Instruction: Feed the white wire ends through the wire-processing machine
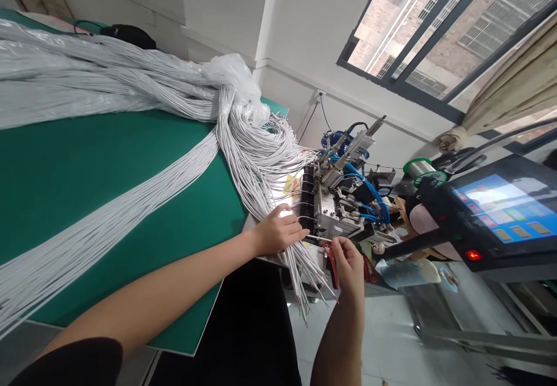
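A short stretch of white cable (319, 237) runs level between my two hands, in front of the machine. My left hand (281, 232) is closed on it, palm down, over the hanging ends of a white cable bundle (300, 270). At the other end, my right hand (348, 258) pinches the cable between thumb and fingertips. Just beside the right hand's thumb is a red-handled tool (333, 265); whether the hand touches it I cannot tell. Close beyond both hands stands a bench machine (335, 200) with metal clamps, blue air hoses and a black slotted front.
Long white cables (165, 183) lie across the green table (87, 165), partly under clear plastic wrap (239, 81). A touchscreen panel (505, 212) juts in from the right, with a spool of wire (423, 171) behind it. Behind the machine is a wall with a window.
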A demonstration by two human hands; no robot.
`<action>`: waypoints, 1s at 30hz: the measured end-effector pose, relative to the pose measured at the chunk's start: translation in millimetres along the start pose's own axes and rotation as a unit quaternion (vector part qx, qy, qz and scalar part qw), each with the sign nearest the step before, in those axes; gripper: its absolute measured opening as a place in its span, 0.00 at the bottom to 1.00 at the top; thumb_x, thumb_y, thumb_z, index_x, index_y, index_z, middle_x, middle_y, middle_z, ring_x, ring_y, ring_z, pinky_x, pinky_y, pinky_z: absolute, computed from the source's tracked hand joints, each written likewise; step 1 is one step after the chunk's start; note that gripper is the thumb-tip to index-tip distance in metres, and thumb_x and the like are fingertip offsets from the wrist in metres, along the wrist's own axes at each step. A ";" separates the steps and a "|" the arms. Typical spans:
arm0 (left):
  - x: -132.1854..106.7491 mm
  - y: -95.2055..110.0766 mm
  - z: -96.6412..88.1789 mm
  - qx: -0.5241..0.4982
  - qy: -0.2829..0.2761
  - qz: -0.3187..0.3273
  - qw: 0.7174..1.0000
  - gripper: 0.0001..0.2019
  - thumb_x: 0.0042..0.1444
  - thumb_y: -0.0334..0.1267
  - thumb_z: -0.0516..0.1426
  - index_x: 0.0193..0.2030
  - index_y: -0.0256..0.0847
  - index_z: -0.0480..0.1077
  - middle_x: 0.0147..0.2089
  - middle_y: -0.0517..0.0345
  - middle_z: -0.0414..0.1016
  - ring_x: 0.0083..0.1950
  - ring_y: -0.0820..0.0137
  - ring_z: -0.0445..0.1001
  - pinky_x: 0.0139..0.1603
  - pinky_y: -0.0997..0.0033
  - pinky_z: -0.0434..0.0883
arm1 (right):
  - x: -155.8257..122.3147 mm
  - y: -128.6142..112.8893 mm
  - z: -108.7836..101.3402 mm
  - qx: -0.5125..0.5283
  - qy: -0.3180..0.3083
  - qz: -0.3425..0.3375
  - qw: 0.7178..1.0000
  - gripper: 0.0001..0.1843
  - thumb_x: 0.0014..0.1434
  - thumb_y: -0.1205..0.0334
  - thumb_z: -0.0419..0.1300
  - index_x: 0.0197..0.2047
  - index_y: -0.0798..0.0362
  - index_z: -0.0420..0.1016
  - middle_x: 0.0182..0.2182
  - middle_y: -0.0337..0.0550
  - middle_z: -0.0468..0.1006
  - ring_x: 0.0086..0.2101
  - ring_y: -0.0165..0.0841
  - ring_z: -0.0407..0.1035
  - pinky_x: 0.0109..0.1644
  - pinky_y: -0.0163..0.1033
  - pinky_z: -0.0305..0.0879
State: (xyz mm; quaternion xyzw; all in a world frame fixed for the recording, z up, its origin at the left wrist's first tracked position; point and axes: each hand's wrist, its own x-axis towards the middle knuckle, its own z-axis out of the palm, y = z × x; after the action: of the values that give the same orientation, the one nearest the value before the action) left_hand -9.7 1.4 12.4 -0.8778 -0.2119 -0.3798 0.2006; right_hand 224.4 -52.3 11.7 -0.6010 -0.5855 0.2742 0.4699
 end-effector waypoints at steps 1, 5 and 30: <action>0.2 0.3 0.1 0.000 0.003 0.000 1.000 0.07 0.64 0.31 0.51 0.43 0.41 0.70 0.32 0.63 0.75 0.38 0.73 0.71 0.55 0.59 0.55 | 2.1 2.3 3.0 0.016 0.006 0.007 1.000 0.18 0.58 0.46 0.57 0.32 0.54 0.70 0.24 0.39 0.70 0.25 0.31 0.61 0.28 0.34 0.58; 0.4 0.1 3.4 0.002 -0.012 0.017 1.000 0.08 0.64 0.31 0.51 0.38 0.41 0.71 0.29 0.63 0.73 0.36 0.73 0.70 0.55 0.59 0.56 | 6.2 12.2 12.7 0.109 0.015 0.037 0.993 0.18 0.56 0.46 0.60 0.32 0.53 0.70 0.24 0.38 0.71 0.24 0.29 0.62 0.27 0.33 0.57; -2.7 2.9 11.1 0.011 -0.085 -0.051 0.995 0.12 0.55 0.26 0.52 0.41 0.42 0.73 0.34 0.58 0.74 0.46 0.65 0.67 0.62 0.49 0.47 | 17.7 32.2 23.5 0.138 -0.030 0.070 0.987 0.15 0.53 0.54 0.61 0.24 0.52 0.63 0.20 0.32 0.58 0.23 0.27 0.51 0.27 0.32 0.49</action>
State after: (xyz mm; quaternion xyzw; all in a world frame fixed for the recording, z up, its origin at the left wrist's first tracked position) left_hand -3.4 4.0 2.9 -0.8926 -0.2770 -0.3114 0.1717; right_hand 220.9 -25.4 -22.6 -0.5612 -0.5124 0.4026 0.5102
